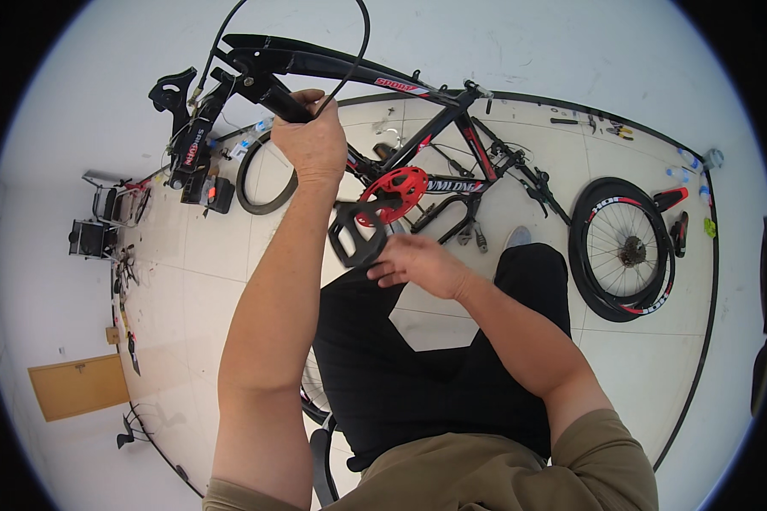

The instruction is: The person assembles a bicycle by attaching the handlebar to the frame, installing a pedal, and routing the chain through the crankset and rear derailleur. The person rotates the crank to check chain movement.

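Mostly black bicycle frame (400, 86); red chainring (412, 185)

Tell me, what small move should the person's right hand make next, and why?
I'd probably close the right hand around the black pedal: its fingers are right at the pedal's edge, though whether they touch is hard to tell. Meanwhile the left hand is wrapped around a tube of the black bike frame, which may help steady it.
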Demonstrator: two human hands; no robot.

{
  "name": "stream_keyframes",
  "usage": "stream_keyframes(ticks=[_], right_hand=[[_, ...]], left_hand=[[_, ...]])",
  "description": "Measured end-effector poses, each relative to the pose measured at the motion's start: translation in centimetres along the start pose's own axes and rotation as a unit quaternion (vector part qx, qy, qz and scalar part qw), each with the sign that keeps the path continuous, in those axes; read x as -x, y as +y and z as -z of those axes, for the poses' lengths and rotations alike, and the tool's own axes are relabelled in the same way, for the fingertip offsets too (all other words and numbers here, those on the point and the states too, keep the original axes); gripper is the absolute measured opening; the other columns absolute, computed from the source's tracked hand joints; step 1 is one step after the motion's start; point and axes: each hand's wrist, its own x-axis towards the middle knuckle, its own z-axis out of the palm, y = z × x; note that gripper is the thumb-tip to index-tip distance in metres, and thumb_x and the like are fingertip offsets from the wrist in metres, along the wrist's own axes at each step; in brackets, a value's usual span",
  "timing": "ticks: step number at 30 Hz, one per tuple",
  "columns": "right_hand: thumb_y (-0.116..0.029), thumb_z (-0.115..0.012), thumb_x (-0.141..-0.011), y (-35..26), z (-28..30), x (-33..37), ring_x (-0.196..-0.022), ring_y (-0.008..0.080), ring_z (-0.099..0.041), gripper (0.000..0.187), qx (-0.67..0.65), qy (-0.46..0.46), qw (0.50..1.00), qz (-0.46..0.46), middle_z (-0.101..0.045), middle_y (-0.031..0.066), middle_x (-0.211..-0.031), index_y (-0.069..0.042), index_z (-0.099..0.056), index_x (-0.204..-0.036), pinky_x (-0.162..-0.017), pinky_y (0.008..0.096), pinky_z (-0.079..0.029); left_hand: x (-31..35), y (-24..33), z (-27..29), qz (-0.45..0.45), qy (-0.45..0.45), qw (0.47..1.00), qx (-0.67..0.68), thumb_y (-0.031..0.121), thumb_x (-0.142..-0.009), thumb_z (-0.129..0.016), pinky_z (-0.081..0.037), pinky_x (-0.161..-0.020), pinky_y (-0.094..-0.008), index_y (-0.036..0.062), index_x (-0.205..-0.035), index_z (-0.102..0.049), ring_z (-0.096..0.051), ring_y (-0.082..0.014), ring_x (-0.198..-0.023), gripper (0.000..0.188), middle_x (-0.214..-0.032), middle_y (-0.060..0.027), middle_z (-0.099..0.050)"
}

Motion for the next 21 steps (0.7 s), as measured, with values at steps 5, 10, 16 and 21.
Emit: stream_keyframes(ticks=[5,10,16,21], right_hand=[[-0.050,-0.053,-0.101,-3.1,2.9,0.9,-0.113,0.0300,-0.064,0.049,-0.228,0.034,0.965,0.123,-0.067,0.0140,-0.123,-0.006,-0.064,-0.120,-0.096,0.0446,-0.051],[-0.054,-0.050,-0.102,-6.2,5.9,2.6,-0.106,0.0312,-0.064,0.057,-0.288,0.214,0.903,0.237,-0.067,0.0177,-0.120,-0.004,-0.062,-0.126,-0.099,0.0488,-0.049],[-0.028,-0.064,-0.095,-3.3,11.9,0.9,-0.082,0.0239,-0.068,0.026,-0.257,0.283,0.898,0.219,-0.069,0.0087,-0.103,-0.009,-0.062,-0.112,-0.071,0.0440,-0.058],[-0.018,-0.065,-0.091,-3.3,11.0,1.4,-0.086,0.0283,-0.071,0.025,-0.197,0.423,0.868,0.171,-0.069,0.0101,-0.098,-0.009,-0.062,-0.114,-0.073,0.0465,-0.060]], left_hand=[[-0.6,-0.5,0.4,-0.045,-0.009,0.999,-0.014,-0.004,-0.084,-0.069,-0.040,-0.042,-0.0269,-0.0046,-0.093,-0.060,-0.051,-0.0110,-0.046,0.012,-0.069,-0.0044,-0.057],[-0.9,-1.2,-0.2,-0.065,-0.011,0.998,-0.015,-0.003,-0.085,-0.069,-0.040,-0.043,-0.0260,-0.0033,-0.095,-0.062,-0.052,-0.0110,-0.047,0.012,-0.070,-0.0050,-0.060],[-2.1,-5.1,1.3,0.001,0.049,0.994,-0.099,0.009,-0.088,-0.073,-0.041,-0.042,-0.0270,0.0082,-0.097,-0.069,-0.054,-0.0111,-0.049,0.010,-0.065,0.0006,-0.058],[-0.9,-1.5,1.1,0.005,-0.020,0.999,0.047,0.003,-0.091,-0.068,-0.035,-0.046,-0.0250,-0.0019,-0.104,-0.063,-0.045,-0.0072,-0.048,0.014,-0.061,0.0006,-0.052]])
